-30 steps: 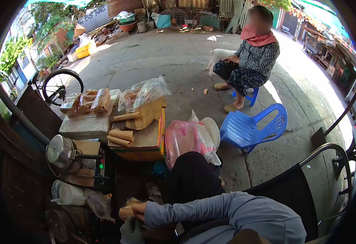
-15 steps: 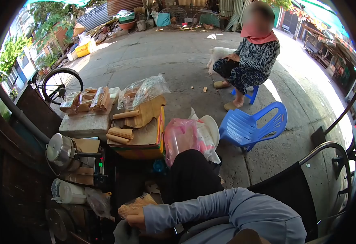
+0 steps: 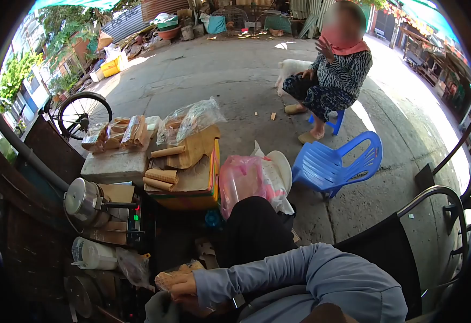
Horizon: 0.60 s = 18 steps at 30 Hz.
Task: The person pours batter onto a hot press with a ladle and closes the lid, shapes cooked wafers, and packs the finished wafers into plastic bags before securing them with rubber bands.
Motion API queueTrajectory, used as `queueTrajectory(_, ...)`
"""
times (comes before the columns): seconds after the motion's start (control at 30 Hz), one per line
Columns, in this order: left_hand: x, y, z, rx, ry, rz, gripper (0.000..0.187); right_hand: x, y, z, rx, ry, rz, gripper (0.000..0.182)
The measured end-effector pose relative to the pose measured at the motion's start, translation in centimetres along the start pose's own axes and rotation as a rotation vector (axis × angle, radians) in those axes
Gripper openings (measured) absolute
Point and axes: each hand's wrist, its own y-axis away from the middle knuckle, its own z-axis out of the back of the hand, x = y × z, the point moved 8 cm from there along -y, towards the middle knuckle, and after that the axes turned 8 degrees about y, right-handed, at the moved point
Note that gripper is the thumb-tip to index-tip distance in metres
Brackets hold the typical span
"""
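Observation:
At the bottom left, my right hand [image 3: 183, 287], bare below a blue-grey sleeve, is closed on brown waffle-patterned pieces [image 3: 164, 280] that seem to be partly in clear plastic. Just below it is my left hand [image 3: 161, 308], in a dark grey glove, close to the same pieces; its fingers cannot be made out. A crumpled clear plastic bag [image 3: 133, 266] lies left of my hands, beside a white plastic jug [image 3: 96, 254]. Above the jug is a round metal cooking iron [image 3: 82, 198] with a dark handle.
Rolled brown wafers [image 3: 160, 178] lie on a cardboard-topped box. Wrapped packs [image 3: 133, 131] rest on a pale block [image 3: 114, 166]. Beyond a pink bag [image 3: 242, 179] stands a blue chair [image 3: 329, 165]. A person [image 3: 338, 72] sits near a white dog [image 3: 291, 70].
The seated person has raised one hand toward the scarf. The view has shifted slightly. My right hand is still on the waffle-patterned pieces, a little further left.

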Motion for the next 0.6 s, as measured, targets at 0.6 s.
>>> queueTrajectory(0.6, -3.0, -0.5, 0.0, -0.068, -0.030, -0.017, 0.021, -0.4, 0.4, 0.7, -0.231, 0.391, 0.037, 0.051)
